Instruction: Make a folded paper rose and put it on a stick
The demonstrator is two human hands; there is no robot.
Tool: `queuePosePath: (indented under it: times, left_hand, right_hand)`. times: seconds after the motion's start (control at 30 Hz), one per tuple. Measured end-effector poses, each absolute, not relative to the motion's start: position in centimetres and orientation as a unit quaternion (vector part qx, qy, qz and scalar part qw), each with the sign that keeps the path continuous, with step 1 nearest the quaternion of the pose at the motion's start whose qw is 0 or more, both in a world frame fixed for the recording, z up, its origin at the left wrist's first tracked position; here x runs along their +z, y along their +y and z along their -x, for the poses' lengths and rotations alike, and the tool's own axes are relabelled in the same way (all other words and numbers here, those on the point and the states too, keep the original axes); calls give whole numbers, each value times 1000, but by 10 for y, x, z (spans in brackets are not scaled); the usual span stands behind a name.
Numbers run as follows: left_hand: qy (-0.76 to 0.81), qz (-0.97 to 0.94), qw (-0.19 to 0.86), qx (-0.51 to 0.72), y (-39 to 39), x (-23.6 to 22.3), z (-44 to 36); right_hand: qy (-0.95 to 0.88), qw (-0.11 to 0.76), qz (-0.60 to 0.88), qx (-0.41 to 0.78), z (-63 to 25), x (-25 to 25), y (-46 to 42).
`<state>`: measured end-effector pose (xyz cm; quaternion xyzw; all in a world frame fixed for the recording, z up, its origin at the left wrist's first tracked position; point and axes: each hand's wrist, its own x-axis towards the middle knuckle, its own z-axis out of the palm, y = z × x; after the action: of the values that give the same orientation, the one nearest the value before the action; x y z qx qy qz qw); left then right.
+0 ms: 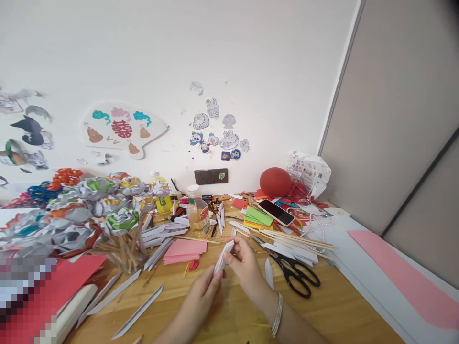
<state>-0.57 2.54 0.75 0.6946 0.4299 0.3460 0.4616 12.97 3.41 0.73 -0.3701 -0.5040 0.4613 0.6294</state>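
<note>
Between my two hands is a folded piece of white paper (223,255), narrow and layered, tilted up to the right. My left hand (205,289) pinches its lower end between thumb and fingers. The fingers of my right hand (244,263) close on its upper end; a silver bracelet (277,315) circles that wrist. Just left of the hands lies a stack of pink paper squares (184,251). To the right, black-handled scissors (292,272) rest on the wooden table (247,320), close to several white folded strips (290,253).
Paper flowers (96,205) on sticks crowd the left, some in a clear cup (124,251). A glue bottle (198,212) stands behind the hands. A phone (276,211) lies on coloured paper (258,217). Wooden sticks (297,237) and a red balloon (275,181) are at the right.
</note>
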Motion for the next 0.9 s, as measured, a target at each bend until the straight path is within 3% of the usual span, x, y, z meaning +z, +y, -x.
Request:
queuePosePath:
  times: [0.2, 0.47, 0.63, 0.77, 0.9]
  left_hand:
    - [436, -655, 510, 346, 27, 10, 4]
    - [395, -642, 586, 298, 22, 16, 1]
    - [446, -703, 469, 295, 22, 12, 4]
    - [488, -747, 338, 300, 30, 10, 8]
    - [466, -784, 318, 260, 30, 12, 10]
  right_hand:
    - [-509, 610, 331, 509, -125, 4, 30]
    - [-438, 654, 363, 499, -132, 11, 39]
    - [-381, 695, 374, 481, -154, 16, 46]
    - [-494, 606, 363, 507, -156, 11, 43]
    - [-539, 567, 373, 499, -140, 6, 39]
